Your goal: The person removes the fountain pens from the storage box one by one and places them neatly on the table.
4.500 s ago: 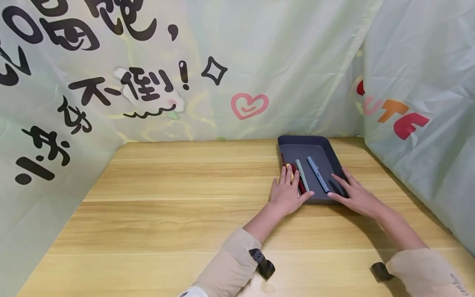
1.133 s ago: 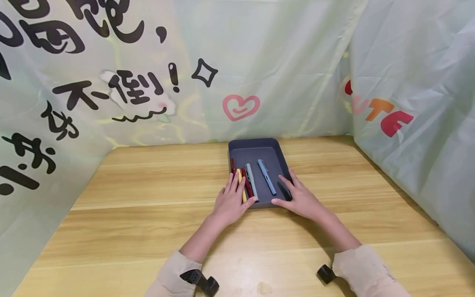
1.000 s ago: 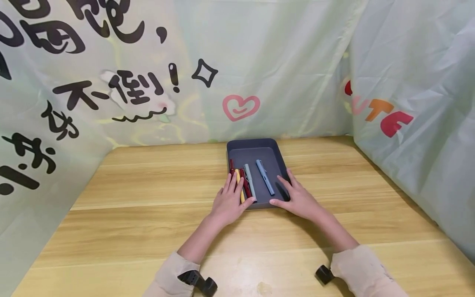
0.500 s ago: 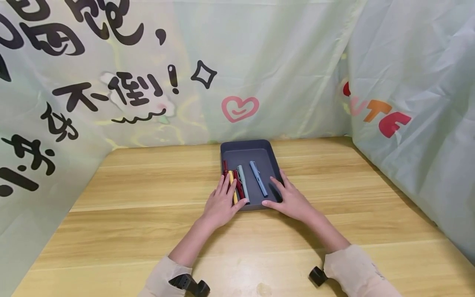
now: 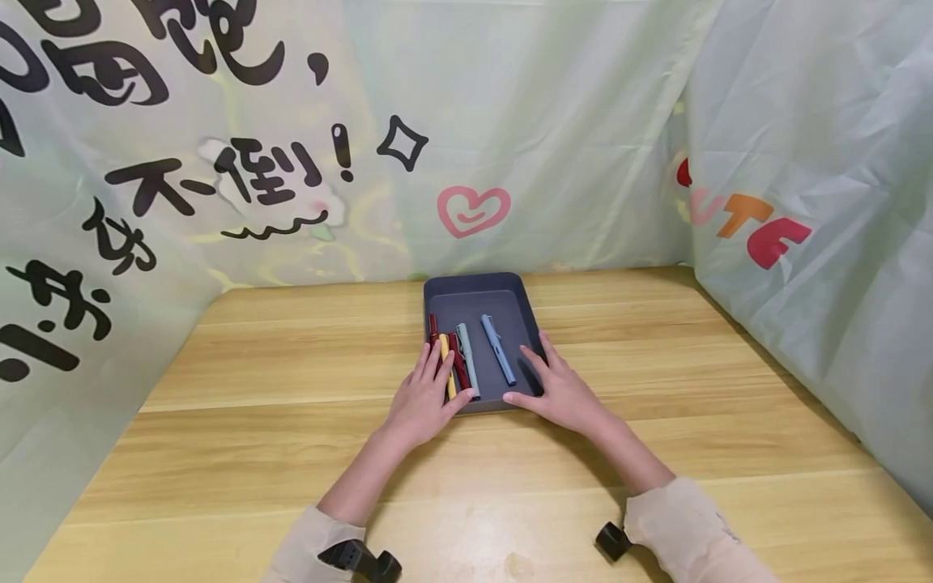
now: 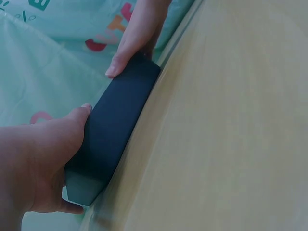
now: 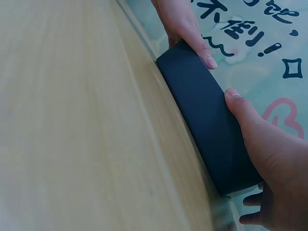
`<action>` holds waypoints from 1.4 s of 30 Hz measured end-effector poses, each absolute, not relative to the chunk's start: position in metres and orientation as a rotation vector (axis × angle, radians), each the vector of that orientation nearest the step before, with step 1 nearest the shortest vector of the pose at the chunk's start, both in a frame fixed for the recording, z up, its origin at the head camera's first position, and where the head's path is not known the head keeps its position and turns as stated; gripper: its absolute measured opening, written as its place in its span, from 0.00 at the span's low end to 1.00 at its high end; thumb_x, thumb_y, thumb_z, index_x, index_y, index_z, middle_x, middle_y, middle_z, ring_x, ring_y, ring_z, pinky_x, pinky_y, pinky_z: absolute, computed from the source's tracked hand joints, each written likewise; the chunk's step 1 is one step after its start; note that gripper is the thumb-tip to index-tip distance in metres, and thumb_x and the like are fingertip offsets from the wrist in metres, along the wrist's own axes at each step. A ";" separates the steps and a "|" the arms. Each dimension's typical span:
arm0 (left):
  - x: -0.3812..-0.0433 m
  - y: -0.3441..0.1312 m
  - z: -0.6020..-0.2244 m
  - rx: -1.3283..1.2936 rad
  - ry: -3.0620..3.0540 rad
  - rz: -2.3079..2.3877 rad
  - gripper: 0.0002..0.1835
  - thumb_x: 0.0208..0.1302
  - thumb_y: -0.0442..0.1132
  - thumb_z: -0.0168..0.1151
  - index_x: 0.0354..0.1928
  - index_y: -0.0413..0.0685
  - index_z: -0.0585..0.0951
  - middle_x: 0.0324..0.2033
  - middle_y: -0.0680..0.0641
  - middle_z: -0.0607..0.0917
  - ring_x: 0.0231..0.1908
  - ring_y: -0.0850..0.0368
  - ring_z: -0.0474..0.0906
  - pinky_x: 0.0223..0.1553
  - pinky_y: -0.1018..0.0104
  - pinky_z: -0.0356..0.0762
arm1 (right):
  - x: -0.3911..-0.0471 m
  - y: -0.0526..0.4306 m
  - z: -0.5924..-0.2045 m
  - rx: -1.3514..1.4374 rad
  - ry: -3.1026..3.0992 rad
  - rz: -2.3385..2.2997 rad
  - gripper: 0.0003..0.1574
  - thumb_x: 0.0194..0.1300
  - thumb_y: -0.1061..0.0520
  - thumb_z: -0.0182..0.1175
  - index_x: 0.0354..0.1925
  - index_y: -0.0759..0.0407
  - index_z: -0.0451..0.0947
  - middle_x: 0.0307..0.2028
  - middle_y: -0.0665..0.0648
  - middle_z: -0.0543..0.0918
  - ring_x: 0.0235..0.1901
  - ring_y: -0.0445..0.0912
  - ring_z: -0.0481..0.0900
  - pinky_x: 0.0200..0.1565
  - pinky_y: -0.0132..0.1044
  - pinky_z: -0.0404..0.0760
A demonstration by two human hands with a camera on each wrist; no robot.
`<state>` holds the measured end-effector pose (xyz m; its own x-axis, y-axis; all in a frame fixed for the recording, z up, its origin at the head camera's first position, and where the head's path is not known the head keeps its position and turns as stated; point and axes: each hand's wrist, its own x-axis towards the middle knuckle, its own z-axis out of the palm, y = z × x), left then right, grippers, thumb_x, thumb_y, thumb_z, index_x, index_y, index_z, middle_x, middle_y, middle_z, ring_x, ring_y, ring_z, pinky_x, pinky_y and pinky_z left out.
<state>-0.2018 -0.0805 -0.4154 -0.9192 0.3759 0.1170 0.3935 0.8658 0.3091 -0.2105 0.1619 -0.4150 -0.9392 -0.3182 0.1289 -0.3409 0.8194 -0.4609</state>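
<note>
A dark blue-grey tray (image 5: 477,283) lies on the table. Pens lie lengthwise in it: dark red pens (image 5: 459,361) and a yellow pen (image 5: 445,348) along the left side, a pale green pen (image 5: 467,356) beside them, and a blue pen (image 5: 499,350) apart to the right. My left hand (image 5: 423,401) holds the tray's near left corner, its fingers partly covering the red and yellow pens. At the near right corner my right hand (image 5: 564,393) holds the tray, thumb on the front rim. In the left wrist view, the tray's front wall (image 6: 115,120) spans between both hands.
The wooden table (image 5: 291,453) extends to both sides and in front of the tray. A printed cloth (image 5: 554,146) hangs along the table's back, left and right edges. Each sleeve carries a black wrist device, the left one (image 5: 360,559) and the right one (image 5: 612,541).
Both hands have moved the tray to the left along the table, from the right side to near the middle. The pens have kept their arrangement, and the tray has straightened slightly.
</note>
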 end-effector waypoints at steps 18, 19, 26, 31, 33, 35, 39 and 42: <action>-0.201 -0.100 -0.417 -0.610 -2.974 -0.518 0.42 0.65 0.66 0.37 0.70 0.43 0.54 0.70 0.41 0.44 0.68 0.48 0.32 0.60 0.46 0.54 | -0.211 0.143 -0.415 0.531 -2.961 0.760 0.58 0.51 0.25 0.55 0.69 0.57 0.55 0.70 0.65 0.39 0.63 0.66 0.52 0.53 0.64 0.61; -0.201 -0.102 -0.416 -0.612 -2.974 -0.523 0.41 0.65 0.66 0.37 0.70 0.43 0.54 0.70 0.41 0.44 0.68 0.48 0.33 0.60 0.45 0.54 | -0.211 0.142 -0.415 0.532 -2.962 0.758 0.59 0.51 0.25 0.55 0.69 0.57 0.55 0.70 0.65 0.39 0.63 0.66 0.52 0.53 0.64 0.62; -0.200 -0.112 -0.416 -0.637 -2.963 -0.560 0.41 0.66 0.64 0.40 0.70 0.42 0.53 0.70 0.41 0.44 0.68 0.46 0.33 0.59 0.44 0.55 | -0.210 0.133 -0.417 0.537 -2.945 0.771 0.58 0.51 0.25 0.55 0.69 0.58 0.56 0.70 0.65 0.39 0.63 0.66 0.52 0.53 0.63 0.62; -0.201 -0.119 -0.417 -0.658 -2.956 -0.571 0.41 0.65 0.65 0.39 0.70 0.41 0.54 0.70 0.40 0.44 0.68 0.46 0.33 0.61 0.45 0.53 | -0.209 0.127 -0.417 0.525 -2.939 0.770 0.59 0.50 0.24 0.55 0.69 0.58 0.56 0.70 0.65 0.39 0.63 0.66 0.53 0.54 0.62 0.62; -0.201 -0.121 -0.417 -0.663 -2.957 -0.572 0.41 0.66 0.64 0.39 0.70 0.41 0.55 0.70 0.40 0.44 0.68 0.46 0.33 0.61 0.46 0.52 | -0.209 0.125 -0.418 0.521 -2.940 0.769 0.59 0.50 0.24 0.55 0.69 0.58 0.56 0.70 0.65 0.39 0.62 0.66 0.53 0.54 0.61 0.62; -0.201 -0.124 -0.417 -0.664 -2.960 -0.574 0.40 0.66 0.64 0.40 0.69 0.41 0.55 0.70 0.41 0.44 0.68 0.46 0.33 0.61 0.46 0.52 | -0.208 0.122 -0.417 0.516 -2.939 0.768 0.59 0.50 0.25 0.55 0.68 0.58 0.57 0.70 0.64 0.39 0.62 0.66 0.54 0.54 0.61 0.62; -0.200 -0.129 -0.416 -0.661 -2.965 -0.591 0.40 0.66 0.64 0.40 0.69 0.41 0.56 0.70 0.41 0.43 0.68 0.46 0.33 0.61 0.45 0.52 | -0.207 0.117 -0.418 0.509 -2.931 0.782 0.59 0.50 0.25 0.56 0.68 0.59 0.57 0.70 0.64 0.39 0.62 0.66 0.54 0.55 0.60 0.62; -0.199 -0.132 -0.416 -0.650 -2.979 -0.601 0.41 0.65 0.65 0.39 0.69 0.42 0.55 0.70 0.42 0.43 0.68 0.48 0.32 0.60 0.44 0.52 | -0.206 0.114 -0.419 0.505 -2.931 0.783 0.59 0.50 0.25 0.56 0.68 0.59 0.57 0.70 0.64 0.39 0.62 0.66 0.54 0.54 0.60 0.62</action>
<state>-0.1991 -0.1321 -0.4157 -0.9120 0.3941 0.1136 0.4073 0.8379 0.3634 -0.2062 0.1136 -0.4186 -0.9439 -0.2961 0.1464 -0.3297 0.8165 -0.4739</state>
